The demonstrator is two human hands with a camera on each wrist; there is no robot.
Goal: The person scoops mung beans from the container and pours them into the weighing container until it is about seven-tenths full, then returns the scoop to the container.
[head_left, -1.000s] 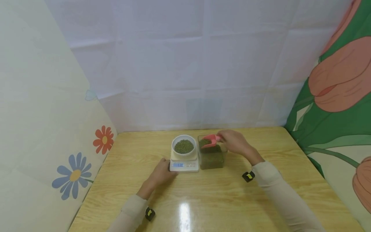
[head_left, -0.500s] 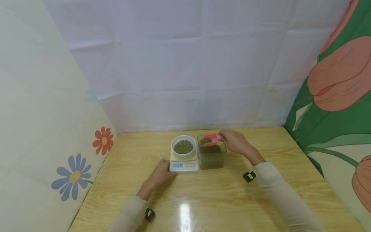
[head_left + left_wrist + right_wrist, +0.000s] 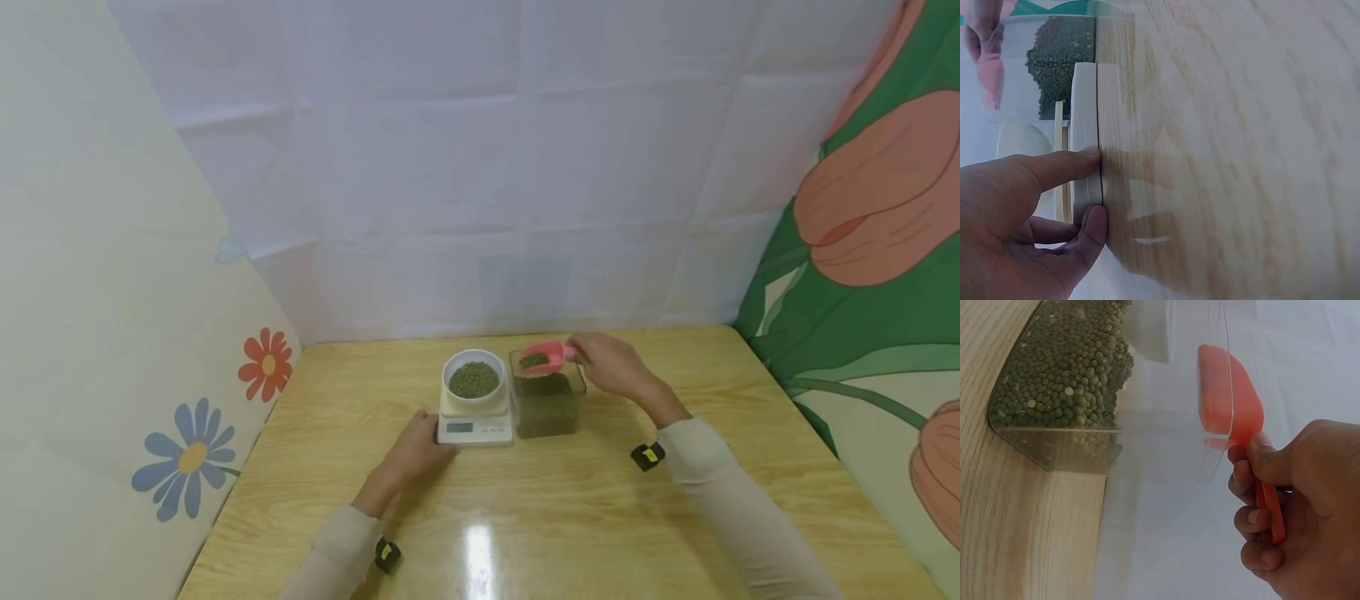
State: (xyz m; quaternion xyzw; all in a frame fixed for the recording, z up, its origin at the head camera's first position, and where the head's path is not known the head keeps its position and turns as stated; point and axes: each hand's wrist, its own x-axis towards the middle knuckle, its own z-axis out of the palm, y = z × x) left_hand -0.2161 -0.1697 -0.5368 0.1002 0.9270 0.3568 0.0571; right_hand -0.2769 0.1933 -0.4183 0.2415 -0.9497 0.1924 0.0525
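My right hand [image 3: 609, 363] grips the handle of a pink scoop [image 3: 546, 357], which carries a small heap of green mung beans [image 3: 536, 361]. The scoop is at the rim of a clear plastic container [image 3: 1166, 450], above the mung beans [image 3: 1060, 375] inside it. To the left of that container, a white kitchen scale [image 3: 491, 431] bears a white bowl [image 3: 447, 388] with more mung beans [image 3: 474, 380]. My left hand [image 3: 1029, 212] holds the scale's front left corner, its thumb and fingertips on the edge. The scale's display [image 3: 460, 427] looks grey, with no readable digits.
All of this stands on a wood-grain table [image 3: 480, 492], towards its back edge. A white cloth [image 3: 420, 208] hangs behind, and flower-printed sheets [image 3: 195, 454] flank both sides. Scale and container stand close beside each other.
The scoop has risen slightly, bringing its beans up from the heap in the container. The scale's display was lit blue with digits and is now grey. My left hand stays at the scale.
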